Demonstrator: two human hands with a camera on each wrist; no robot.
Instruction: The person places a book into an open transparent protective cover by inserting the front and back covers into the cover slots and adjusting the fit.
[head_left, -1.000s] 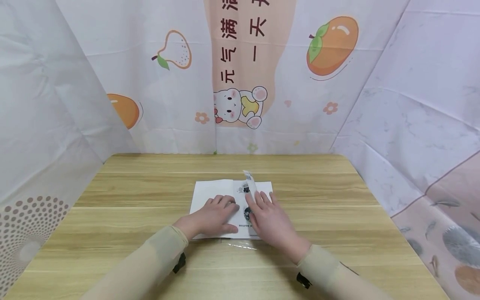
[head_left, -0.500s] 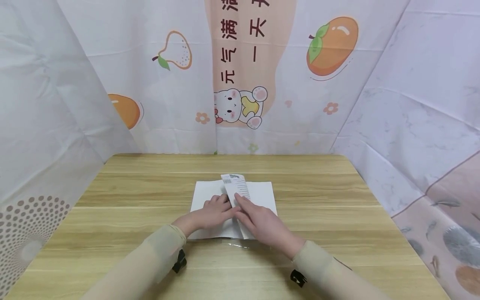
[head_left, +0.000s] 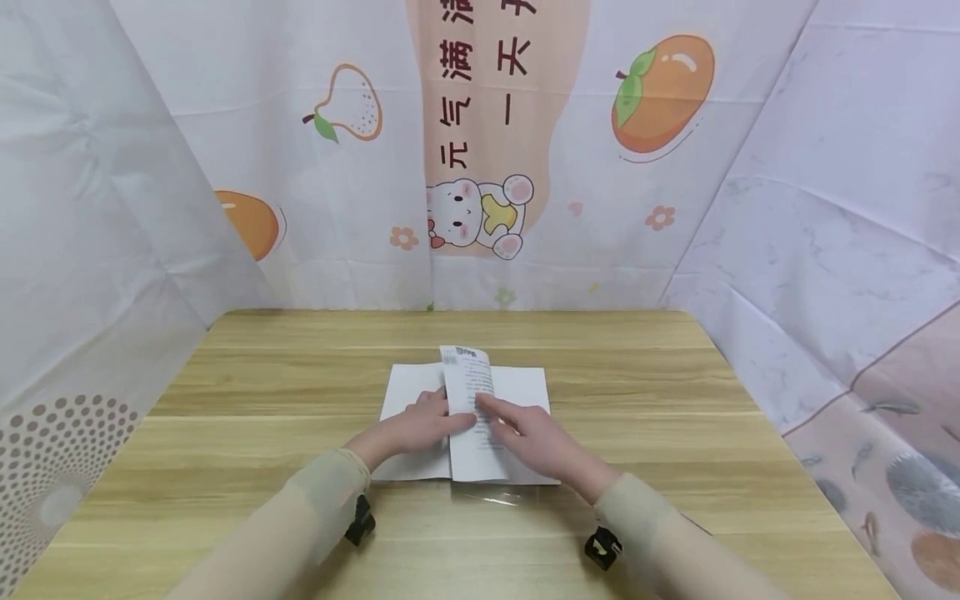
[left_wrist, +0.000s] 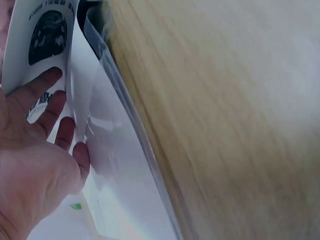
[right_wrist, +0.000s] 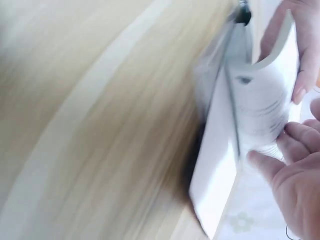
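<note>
An open white book (head_left: 521, 387) lies on the table, with a clump of printed pages (head_left: 467, 367) raised and leaning left near its middle. My left hand (head_left: 416, 427) pinches these pages, thumb over the printed side and fingers behind. The left wrist view shows those fingers (left_wrist: 52, 117) spread along the back of the pages, beside a dark round picture. My right hand (head_left: 542, 440) touches the printed side with extended fingertips. In the right wrist view the pages (right_wrist: 262, 105) curve upward, with the right thumb and fingers against their face.
A clear plastic sleeve or cover (head_left: 491, 498) sticks out under the book's near edge. Both lie on a wood-grain table (head_left: 645, 400). Printed fabric curtains (head_left: 345, 200) stand behind the table and at both sides. A black strap piece (head_left: 602, 547) hangs below each wrist.
The right hand brought the pages from the right side to the middle, where they now lean left. The left thumb has moved over them, and the right fingers have slid slightly back right.
</note>
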